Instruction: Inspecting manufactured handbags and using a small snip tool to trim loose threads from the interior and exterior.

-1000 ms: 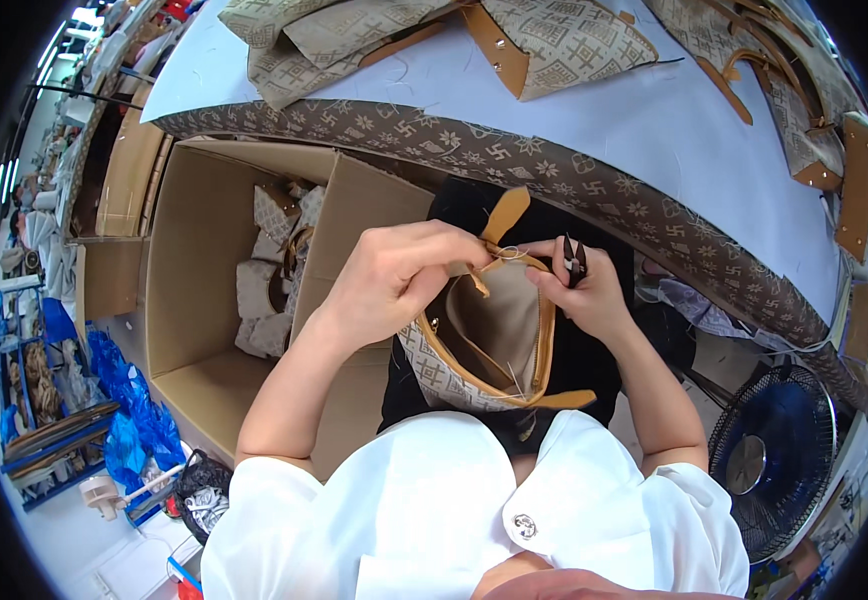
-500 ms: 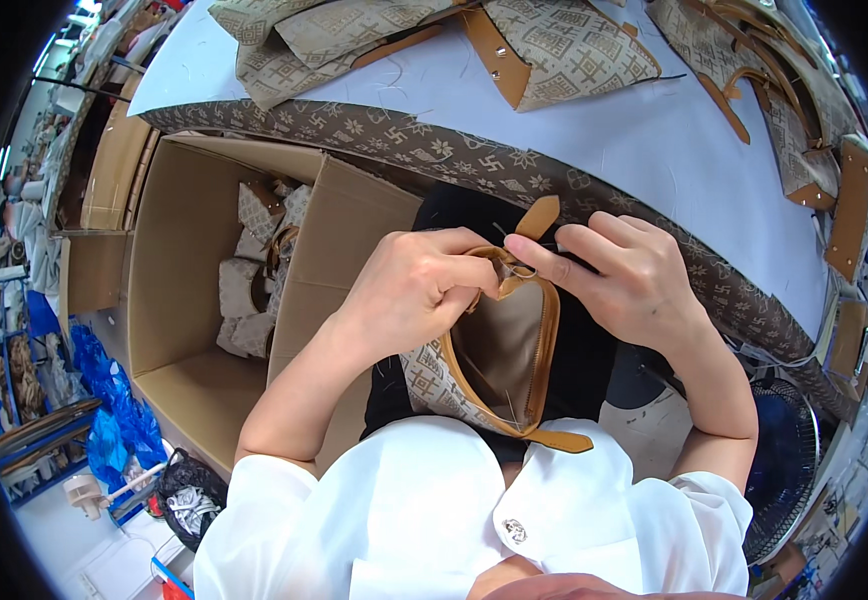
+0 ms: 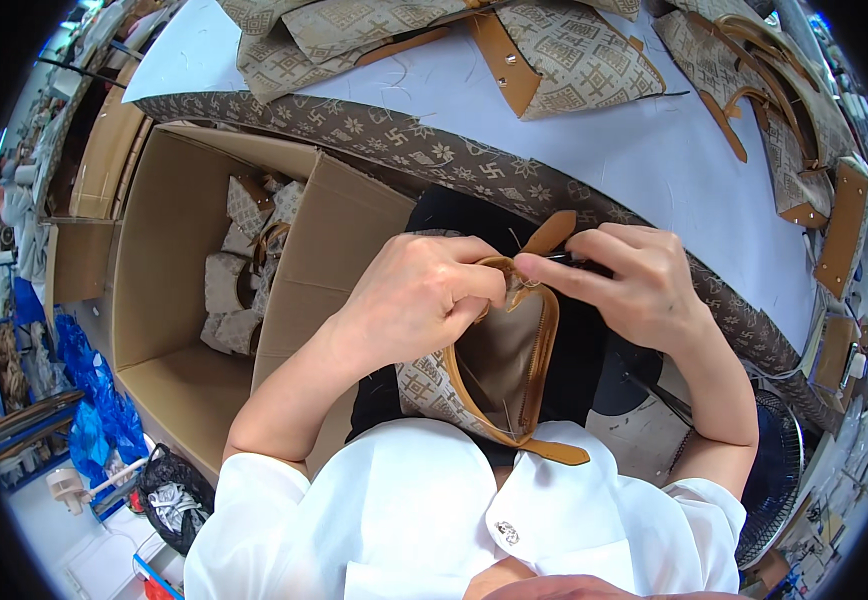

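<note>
On my lap lies a small patterned bag in beige and grey with tan trim, its zippered mouth open and the lining showing. A tan tab sticks out at its far end, another tab at the near end. My left hand is closed on the left rim near the far end. My right hand has its index finger against the far corner and its other fingers curled round a thin dark tool, mostly hidden. Loose threads show at that corner.
An open cardboard box on the left holds several patterned pieces. Ahead, a white-topped table carries more patterned bag parts with tan trim. A black fan stands at the right, a black bag at lower left.
My right index finger has shifted slightly at the bag's far corner, and the dark tool shows more clearly. The far tab has tilted right. The whole view has shifted a little.
</note>
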A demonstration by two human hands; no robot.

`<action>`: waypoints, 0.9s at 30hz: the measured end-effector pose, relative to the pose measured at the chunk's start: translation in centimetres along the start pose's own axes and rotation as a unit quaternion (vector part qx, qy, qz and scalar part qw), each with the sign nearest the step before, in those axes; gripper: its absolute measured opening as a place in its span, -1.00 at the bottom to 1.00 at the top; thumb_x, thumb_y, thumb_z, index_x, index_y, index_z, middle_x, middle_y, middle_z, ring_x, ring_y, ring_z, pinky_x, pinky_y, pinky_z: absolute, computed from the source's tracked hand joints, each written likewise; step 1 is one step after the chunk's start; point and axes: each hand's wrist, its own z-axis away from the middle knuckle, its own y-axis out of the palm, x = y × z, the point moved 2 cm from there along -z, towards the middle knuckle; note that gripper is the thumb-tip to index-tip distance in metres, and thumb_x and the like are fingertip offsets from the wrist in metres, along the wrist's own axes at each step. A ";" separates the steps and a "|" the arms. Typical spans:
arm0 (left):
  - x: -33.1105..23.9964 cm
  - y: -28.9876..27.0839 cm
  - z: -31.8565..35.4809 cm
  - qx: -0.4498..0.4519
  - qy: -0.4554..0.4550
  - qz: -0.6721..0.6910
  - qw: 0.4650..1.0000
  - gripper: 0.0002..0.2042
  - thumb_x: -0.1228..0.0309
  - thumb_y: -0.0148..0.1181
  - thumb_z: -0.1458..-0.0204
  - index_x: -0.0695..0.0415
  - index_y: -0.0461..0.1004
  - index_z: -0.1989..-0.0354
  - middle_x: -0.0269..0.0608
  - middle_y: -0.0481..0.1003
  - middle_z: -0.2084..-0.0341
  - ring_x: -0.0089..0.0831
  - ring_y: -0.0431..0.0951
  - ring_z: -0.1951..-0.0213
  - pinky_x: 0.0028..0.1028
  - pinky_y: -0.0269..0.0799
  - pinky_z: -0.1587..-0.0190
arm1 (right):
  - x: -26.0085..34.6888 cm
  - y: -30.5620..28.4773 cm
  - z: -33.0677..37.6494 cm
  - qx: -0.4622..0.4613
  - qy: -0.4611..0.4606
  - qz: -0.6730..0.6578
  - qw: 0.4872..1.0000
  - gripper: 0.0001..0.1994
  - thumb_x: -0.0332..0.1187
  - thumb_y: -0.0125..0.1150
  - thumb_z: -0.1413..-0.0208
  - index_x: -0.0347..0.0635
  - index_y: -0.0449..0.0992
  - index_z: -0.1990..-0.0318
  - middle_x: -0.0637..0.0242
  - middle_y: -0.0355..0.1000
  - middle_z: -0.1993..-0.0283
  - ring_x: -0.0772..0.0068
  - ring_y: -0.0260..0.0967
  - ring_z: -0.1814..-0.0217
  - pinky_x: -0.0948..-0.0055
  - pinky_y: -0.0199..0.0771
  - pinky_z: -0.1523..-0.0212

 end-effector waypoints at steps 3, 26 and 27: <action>0.0 0.0 0.1 0.001 -0.006 -0.004 1.000 -0.86 0.65 0.15 0.13 0.16 0.60 0.44 -0.15 0.63 0.29 -0.25 0.64 0.39 -0.41 0.54 0.39 | -0.4 -0.3 0.3 -0.038 0.009 -0.004 0.999 -0.45 -0.35 0.29 0.25 0.18 0.65 -0.05 0.48 0.15 0.50 0.54 0.21 0.57 0.47 0.31 0.60; 0.5 -1.1 1.5 -0.121 -0.059 -0.037 0.990 -0.89 0.62 0.20 0.16 0.13 0.59 0.49 -0.22 0.64 0.27 -0.30 0.64 0.39 -0.41 0.54 0.38 | 0.6 2.2 3.0 -0.290 0.273 -0.477 0.784 -0.73 -0.40 0.10 -0.34 -0.32 0.55 -0.08 0.47 0.30 0.47 0.63 0.21 0.50 0.61 0.08 0.58; 0.4 -1.3 1.7 -0.140 -0.061 -0.060 0.986 -0.88 0.63 0.20 0.16 0.13 0.59 0.48 -0.21 0.63 0.26 -0.30 0.64 0.39 -0.41 0.54 0.37 | 1.4 2.5 2.7 -0.314 0.285 -0.530 0.734 -0.74 -0.39 0.12 -0.32 -0.32 0.56 -0.06 0.44 0.36 0.44 0.67 0.20 0.50 0.67 0.09 0.53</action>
